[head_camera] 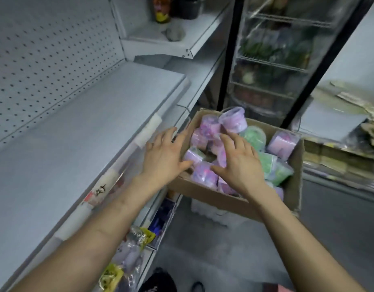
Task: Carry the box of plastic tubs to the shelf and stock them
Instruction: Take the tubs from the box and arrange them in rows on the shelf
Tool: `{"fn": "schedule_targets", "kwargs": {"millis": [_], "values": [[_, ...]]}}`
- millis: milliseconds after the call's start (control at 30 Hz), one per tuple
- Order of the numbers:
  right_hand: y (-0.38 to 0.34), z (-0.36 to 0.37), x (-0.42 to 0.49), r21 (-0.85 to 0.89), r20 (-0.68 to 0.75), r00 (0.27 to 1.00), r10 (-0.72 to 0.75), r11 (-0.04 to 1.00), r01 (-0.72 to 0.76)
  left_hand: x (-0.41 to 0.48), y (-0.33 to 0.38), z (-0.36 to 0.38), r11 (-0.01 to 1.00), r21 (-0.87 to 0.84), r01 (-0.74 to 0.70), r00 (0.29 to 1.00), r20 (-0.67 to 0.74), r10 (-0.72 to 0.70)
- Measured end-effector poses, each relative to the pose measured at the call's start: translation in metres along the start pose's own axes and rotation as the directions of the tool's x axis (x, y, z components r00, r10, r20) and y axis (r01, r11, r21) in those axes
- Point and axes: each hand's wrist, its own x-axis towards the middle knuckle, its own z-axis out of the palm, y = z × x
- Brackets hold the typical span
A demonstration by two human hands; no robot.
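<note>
An open cardboard box point(207, 191) sits low beside the shelving, filled with several clear plastic tubs of purple and green contents. One purple tub point(233, 119) lies on top at the far corner, and a green tub point(253, 134) lies to its right. My left hand point(167, 157) hovers with fingers spread over the box's left edge. Over the purple tubs in the middle, my right hand point(238, 159) is spread flat, gripping nothing. The wide grey shelf point(61, 140) with a pegboard back stretches to my left, bare on top.
A glass-door fridge point(272, 60) with wire racks stands behind the box. A higher shelf point(177, 39) holds a bottle and a grey lump. Packaged goods point(129, 256) fill the lower shelf below my left arm. Flattened cardboard point(340, 152) is piled at the right.
</note>
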Motion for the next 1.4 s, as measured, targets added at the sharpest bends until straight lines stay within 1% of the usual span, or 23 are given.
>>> {"fn": "schedule_targets", "kwargs": {"millis": [133, 300, 367, 500, 633, 700, 833, 900, 1000, 1167, 1267, 1400], "values": [[0.044, 0.021, 0.011, 0.062, 0.066, 0.989, 0.136, 0.988, -0.14, 0.039, 0.006, 0.036, 0.998, -0.047, -0.037, 0.995, 0.089, 0.041], [0.08, 0.042, 0.037, 0.062, 0.13, 0.966, 0.222, 0.971, -0.232, 0.095, 0.004, 0.08, 0.989, -0.111, -0.094, 0.977, 0.182, 0.113], [0.086, 0.046, 0.052, 0.074, 0.137, 0.958, 0.251, 0.962, -0.262, 0.117, 0.004, 0.093, 0.983, -0.154, -0.1, 0.97, 0.207, 0.131], [0.098, 0.049, 0.082, 0.12, 0.094, 0.95, 0.298, 0.944, -0.308, 0.161, 0.008, 0.113, 0.964, -0.224, -0.142, 0.952, 0.237, 0.195], [0.111, 0.051, 0.096, 0.165, 0.104, 0.937, 0.334, 0.923, -0.347, 0.191, 0.012, 0.129, 0.964, -0.239, -0.119, 0.944, 0.274, 0.184], [0.119, 0.053, 0.104, 0.232, 0.134, 0.936, 0.325, 0.908, -0.349, 0.204, 0.014, 0.137, 0.962, -0.262, -0.076, 0.945, 0.289, 0.153], [0.137, 0.059, 0.131, 0.384, 0.193, 0.941, 0.278, 0.861, -0.333, 0.226, 0.013, 0.151, 0.942, -0.331, 0.061, 0.944, 0.325, 0.053], [0.144, 0.06, 0.146, 0.431, 0.215, 0.942, 0.259, 0.84, -0.33, 0.235, 0.013, 0.157, 0.931, -0.348, 0.112, 0.941, 0.339, 0.013], [0.153, 0.065, 0.167, 0.43, 0.22, 0.946, 0.238, 0.847, -0.312, 0.248, 0.014, 0.162, 0.93, -0.338, 0.149, 0.938, 0.346, -0.024], [0.166, 0.073, 0.191, 0.374, 0.235, 0.95, 0.205, 0.883, -0.283, 0.258, 0.021, 0.166, 0.931, -0.325, 0.168, 0.941, 0.335, -0.053], [0.169, 0.077, 0.204, 0.37, 0.263, 0.941, 0.211, 0.879, -0.301, 0.26, 0.026, 0.168, 0.932, -0.322, 0.165, 0.946, 0.321, -0.056], [0.169, 0.088, 0.225, 0.387, 0.317, 0.931, 0.181, 0.872, -0.301, 0.258, 0.03, 0.165, 0.937, -0.303, 0.173, 0.945, 0.318, -0.072]]}}
